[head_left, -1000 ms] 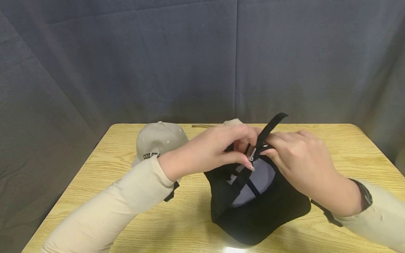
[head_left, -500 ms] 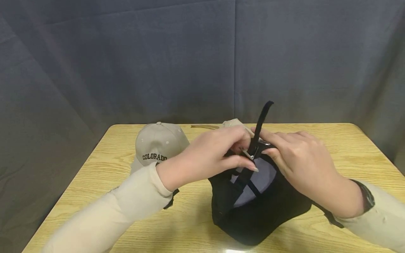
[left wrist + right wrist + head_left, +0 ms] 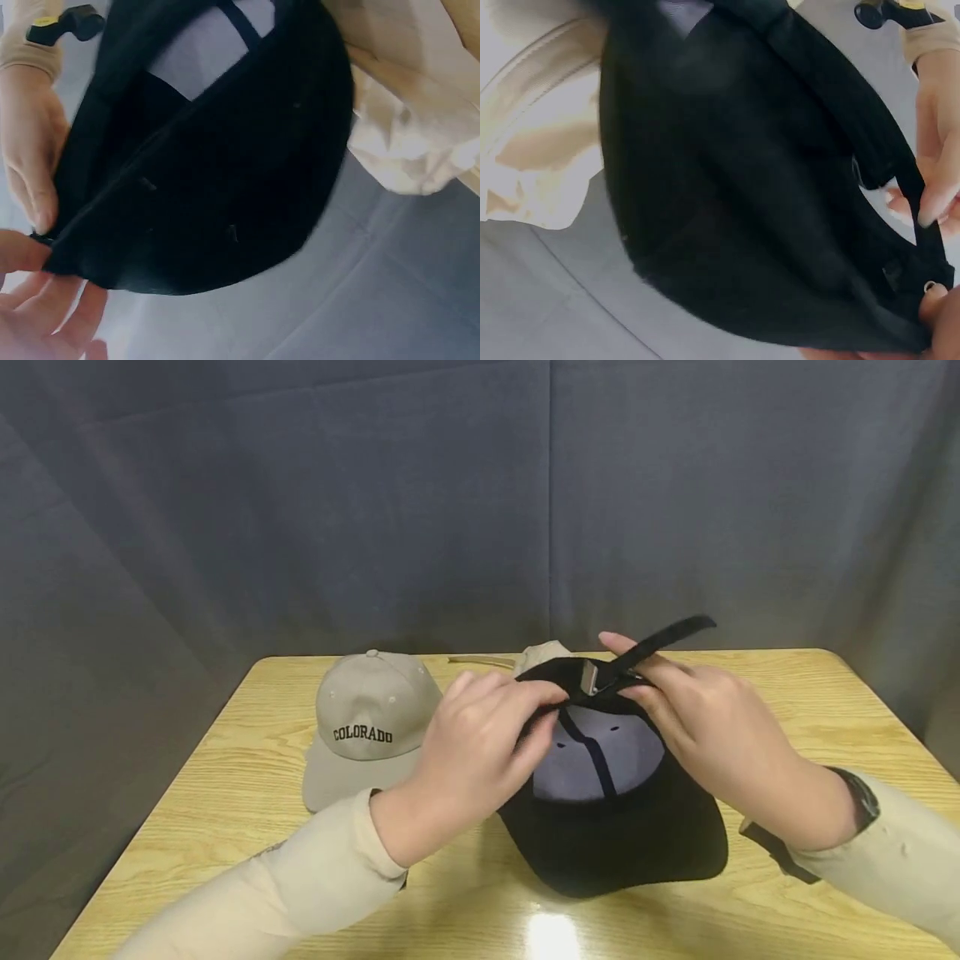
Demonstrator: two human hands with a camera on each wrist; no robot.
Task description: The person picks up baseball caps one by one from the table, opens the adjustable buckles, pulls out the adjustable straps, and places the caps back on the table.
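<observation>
A black baseball cap (image 3: 622,852) faces me with its brim down and its grey-lined inside showing in the head view. My left hand (image 3: 480,743) pinches the cap's back band left of the metal buckle (image 3: 589,677). On the other side of that buckle, my right hand (image 3: 712,735) pinches the band. The loose end of the black strap (image 3: 667,637) sticks out up and to the right, over the right fingers. In the left wrist view, the left fingers (image 3: 56,300) grip the cap's edge. The right wrist view has the cap's dark crown (image 3: 727,210) over most of it.
A beige cap (image 3: 375,693) lettered COLORADO sits on the wooden table (image 3: 225,827) at the left. Partly hidden behind the black cap is another beige cap (image 3: 543,653), its tan strap (image 3: 480,659) stretching left. A dark grey curtain (image 3: 450,510) hangs behind the table.
My left hand has left the buckle and now pinches the band to its left. The black cap has tilted, showing more lining, and the strap end has swung down to the right.
</observation>
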